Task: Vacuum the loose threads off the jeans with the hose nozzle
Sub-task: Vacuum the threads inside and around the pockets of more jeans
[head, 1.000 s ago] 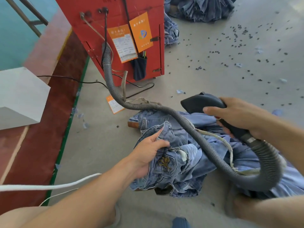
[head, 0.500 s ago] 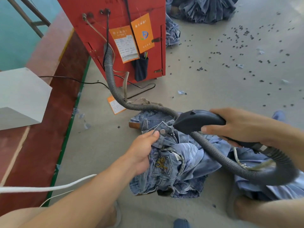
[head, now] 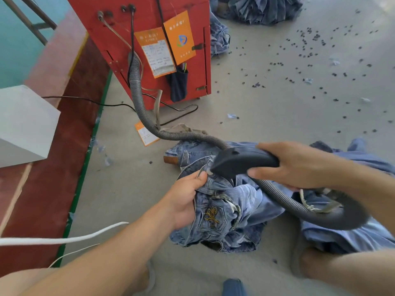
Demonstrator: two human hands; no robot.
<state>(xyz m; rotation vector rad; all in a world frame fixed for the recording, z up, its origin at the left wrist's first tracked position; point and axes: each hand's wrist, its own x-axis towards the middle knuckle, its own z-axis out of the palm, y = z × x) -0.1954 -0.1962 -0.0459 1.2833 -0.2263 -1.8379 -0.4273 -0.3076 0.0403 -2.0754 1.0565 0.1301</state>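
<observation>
Light blue jeans (head: 226, 218) lie bunched on the grey floor in front of me, a back pocket with gold embroidery facing up. My left hand (head: 186, 199) grips the waistband edge of the jeans at their left side. My right hand (head: 292, 165) holds the black hose nozzle (head: 239, 161), whose tip touches the denim just by my left fingertips. The grey ribbed hose (head: 136, 86) runs from the red machine, loops under my right hand and curls over the jeans at the right.
A red vacuum machine (head: 149, 39) with orange tags stands at the back. A white box (head: 23, 124) sits at the left on a red strip. More jeans (head: 256, 7) are heaped behind. Dark bits litter the floor at the right. A white cord (head: 64, 239) crosses the lower left.
My right hand has brought the nozzle left and down from above the jeans onto the waistband by my left fingers. My left hand has closed on the fabric edge.
</observation>
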